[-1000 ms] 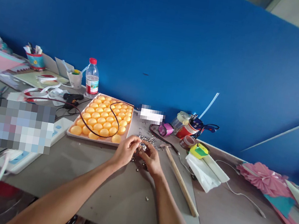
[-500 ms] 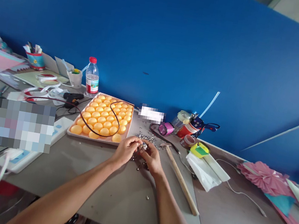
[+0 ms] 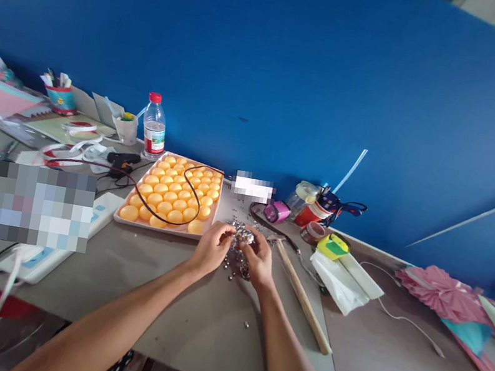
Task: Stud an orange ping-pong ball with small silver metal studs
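Both hands meet over a heap of small shiny silver pieces (image 3: 240, 265) on the grey table. My right hand (image 3: 258, 260) is closed around a shiny silver, roundish object (image 3: 246, 236), its thumb and fingers at the right side. My left hand (image 3: 212, 248) is pinched just left of that object; whatever lies between its fingertips is too small to make out. A wooden-handled hammer (image 3: 302, 296) lies right of my right hand. Beyond my left hand stands a shallow box (image 3: 164, 230) full of orange balls (image 3: 166, 197), with a dark cord across them.
A white power strip (image 3: 103, 212) lies at left. Behind it are a red-capped bottle (image 3: 155, 126) and a black glue gun (image 3: 122, 159). Toward the back right are a purple roll (image 3: 276, 211), a clear jar (image 3: 300, 201) and a white plastic packet (image 3: 338, 283). A blue partition (image 3: 266, 74) closes the back.
My fingers have shifted slightly around the silver object, and my hands sit a little further right in view. The whole scene has moved slightly with the camera.
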`<control>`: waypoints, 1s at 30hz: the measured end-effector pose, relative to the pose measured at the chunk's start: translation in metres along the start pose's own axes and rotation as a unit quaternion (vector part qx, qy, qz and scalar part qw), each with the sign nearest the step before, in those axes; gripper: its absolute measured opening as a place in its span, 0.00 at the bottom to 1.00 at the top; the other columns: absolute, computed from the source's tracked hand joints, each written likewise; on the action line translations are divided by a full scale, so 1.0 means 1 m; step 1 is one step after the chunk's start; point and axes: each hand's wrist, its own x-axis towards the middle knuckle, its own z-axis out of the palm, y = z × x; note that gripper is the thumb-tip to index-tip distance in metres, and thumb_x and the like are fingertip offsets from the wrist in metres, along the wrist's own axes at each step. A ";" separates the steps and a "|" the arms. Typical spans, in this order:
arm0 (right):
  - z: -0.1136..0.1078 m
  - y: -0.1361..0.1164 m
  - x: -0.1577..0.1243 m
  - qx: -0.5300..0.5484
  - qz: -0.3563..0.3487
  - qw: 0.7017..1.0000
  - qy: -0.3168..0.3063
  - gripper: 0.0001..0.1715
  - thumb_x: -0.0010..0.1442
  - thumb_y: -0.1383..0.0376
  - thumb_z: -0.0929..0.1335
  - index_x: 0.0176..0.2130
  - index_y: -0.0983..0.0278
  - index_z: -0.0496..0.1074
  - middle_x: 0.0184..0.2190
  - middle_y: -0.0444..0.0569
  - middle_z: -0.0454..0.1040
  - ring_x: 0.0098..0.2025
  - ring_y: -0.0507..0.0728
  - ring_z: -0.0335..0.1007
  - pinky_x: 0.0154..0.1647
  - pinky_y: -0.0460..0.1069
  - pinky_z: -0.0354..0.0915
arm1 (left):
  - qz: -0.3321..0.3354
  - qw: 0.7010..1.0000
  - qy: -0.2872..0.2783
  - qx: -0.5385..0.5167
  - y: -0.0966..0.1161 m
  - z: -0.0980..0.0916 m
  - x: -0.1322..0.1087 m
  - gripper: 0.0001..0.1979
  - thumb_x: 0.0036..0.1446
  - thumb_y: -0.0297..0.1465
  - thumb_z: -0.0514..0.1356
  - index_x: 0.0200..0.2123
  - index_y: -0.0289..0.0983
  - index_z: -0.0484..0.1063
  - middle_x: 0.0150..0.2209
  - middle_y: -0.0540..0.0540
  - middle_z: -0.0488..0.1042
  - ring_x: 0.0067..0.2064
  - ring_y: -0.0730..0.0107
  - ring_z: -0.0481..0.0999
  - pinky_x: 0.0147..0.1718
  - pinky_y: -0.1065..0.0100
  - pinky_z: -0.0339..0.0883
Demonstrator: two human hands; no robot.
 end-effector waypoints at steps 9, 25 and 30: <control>-0.012 0.000 0.009 0.133 -0.023 0.987 0.084 0.23 0.48 0.63 0.71 0.45 0.63 0.69 0.27 0.40 0.69 0.25 0.49 0.65 0.31 0.48 0.61 | 0.050 0.997 -0.048 0.028 -0.003 0.008 -0.007 0.11 0.49 0.17 0.55 0.36 0.35 0.69 0.35 0.45 0.69 0.35 0.69 0.70 0.38 0.65 0.67; 0.000 0.001 0.003 0.194 0.059 0.979 -0.015 0.19 0.53 0.51 0.66 0.29 0.64 0.70 0.26 0.47 0.73 0.30 0.55 0.68 0.29 0.49 0.63 | 0.075 0.993 -0.087 0.015 -0.001 0.008 -0.012 0.25 0.52 0.25 0.59 0.53 0.38 0.59 0.44 0.42 0.67 0.41 0.65 0.71 0.44 0.59 0.68; 0.005 -0.005 0.001 0.200 0.086 0.975 -0.032 0.21 0.52 0.49 0.67 0.33 0.64 0.71 0.25 0.47 0.74 0.30 0.57 0.69 0.28 0.50 0.64 | 0.083 0.993 -0.083 0.021 0.006 0.006 -0.012 0.29 0.50 0.24 0.59 0.56 0.39 0.56 0.49 0.41 0.64 0.49 0.61 0.67 0.50 0.57 0.64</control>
